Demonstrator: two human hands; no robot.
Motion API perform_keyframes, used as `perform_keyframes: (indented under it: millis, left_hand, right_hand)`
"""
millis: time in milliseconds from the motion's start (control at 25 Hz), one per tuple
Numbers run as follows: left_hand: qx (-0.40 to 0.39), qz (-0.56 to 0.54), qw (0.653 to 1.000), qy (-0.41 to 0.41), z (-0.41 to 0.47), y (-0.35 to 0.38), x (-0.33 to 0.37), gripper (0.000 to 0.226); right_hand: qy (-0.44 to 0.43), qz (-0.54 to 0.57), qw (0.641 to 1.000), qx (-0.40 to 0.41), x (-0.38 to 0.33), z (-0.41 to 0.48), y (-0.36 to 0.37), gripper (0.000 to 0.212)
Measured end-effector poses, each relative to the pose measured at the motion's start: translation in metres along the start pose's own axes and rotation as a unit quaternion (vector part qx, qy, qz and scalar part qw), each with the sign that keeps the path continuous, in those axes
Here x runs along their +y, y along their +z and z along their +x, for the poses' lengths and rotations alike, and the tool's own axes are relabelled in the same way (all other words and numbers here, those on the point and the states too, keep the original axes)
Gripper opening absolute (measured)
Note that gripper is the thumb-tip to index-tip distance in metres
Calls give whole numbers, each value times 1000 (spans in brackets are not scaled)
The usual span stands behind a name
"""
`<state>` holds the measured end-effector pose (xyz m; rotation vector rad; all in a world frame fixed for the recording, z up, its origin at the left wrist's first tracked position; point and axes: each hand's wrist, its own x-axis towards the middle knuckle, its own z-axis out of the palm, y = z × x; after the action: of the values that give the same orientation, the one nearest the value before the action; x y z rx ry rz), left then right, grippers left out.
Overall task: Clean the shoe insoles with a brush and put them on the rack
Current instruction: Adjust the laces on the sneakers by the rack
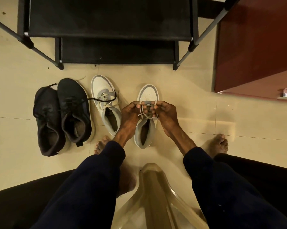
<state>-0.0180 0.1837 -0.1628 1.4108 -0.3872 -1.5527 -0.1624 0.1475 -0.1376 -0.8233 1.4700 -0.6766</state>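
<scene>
A black metal-framed shoe rack with fabric shelves [109,19] stands on the beige tiled floor [197,113]. Near its front lie a pair of black lace-up sneakers [61,113] and a white-and-grey sneaker [104,103]. A second white-and-grey sneaker [148,93] sits just beside that one, toe toward the rack. Above its tongue, the left hand [131,113] and right hand [164,111] each pinch its pale lace [143,115] with curled fingers. Its insole cannot be made out in the dark opening.
</scene>
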Motion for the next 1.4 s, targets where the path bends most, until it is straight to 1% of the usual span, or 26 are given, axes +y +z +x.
perform_keyframes:
  millis: [80,120,200,280,360,400,480,600,680,720,760,840,920,1000,1160,1200,1280,1320,1400]
  left_hand:
    - [-17,62,997,30,2,3,-3,16]
    - [-23,91,995,41,3,4,-3,18]
    - [-37,125,990,49,1,9,3,22]
    - [-39,149,986,62,3,11,5,24]
    - [-16,136,989,65,9,7,4,24]
    - [-7,108,993,56,11,7,4,21]
    - [9,85,996,34,13,6,4,17]
    - [36,95,995,9,16,4,6,26]
    - [30,79,996,-23,19,1,5,39]
    - [20,81,996,-34,20,-1,5,42]
    - [6,91,995,-35,19,-1,4,40]
    - [-9,92,995,-33,16,0,3,27]
    - [11,88,996,-32,13,4,4,16]
    - [40,108,993,-37,14,7,4,11]
    - [76,112,988,-70,19,7,4,17]
    - [77,117,987,-75,20,7,4,16]
    - [73,131,986,-75,20,6,6,14]
    - [67,130,986,-73,19,6,7,13]
    - [53,121,989,-64,16,6,9,11]
  right_hand:
    - [6,-37,999,22,3,2,-2,14]
    - [12,-48,998,38,5,3,-3,15]
    - [21,-67,996,62,7,5,-5,26]
    - [14,-84,994,65,8,8,-6,23]
    - [11,-76,995,57,10,10,-5,16]
    - [13,-67,996,56,10,11,-4,15]
    - [15,-59,996,59,14,14,-1,16]
    - [19,-63,995,76,16,13,2,17]
    - [21,-52,995,79,16,13,2,17]
    - [23,-44,996,74,16,12,1,17]
    - [26,-40,997,68,15,11,1,17]
    - [22,-45,997,64,13,9,0,19]
    - [-1,-53,997,54,9,5,1,26]
    - [-39,-96,994,35,7,3,1,33]
    - [-127,-179,976,-7,9,-1,-1,34]
    - [-147,-194,970,-17,10,-1,-2,31]
    - [-176,-236,955,-31,11,-2,-2,19]
    - [-182,-258,948,-27,11,-1,-2,14]
    - [-167,-274,947,-20,11,2,-3,11]
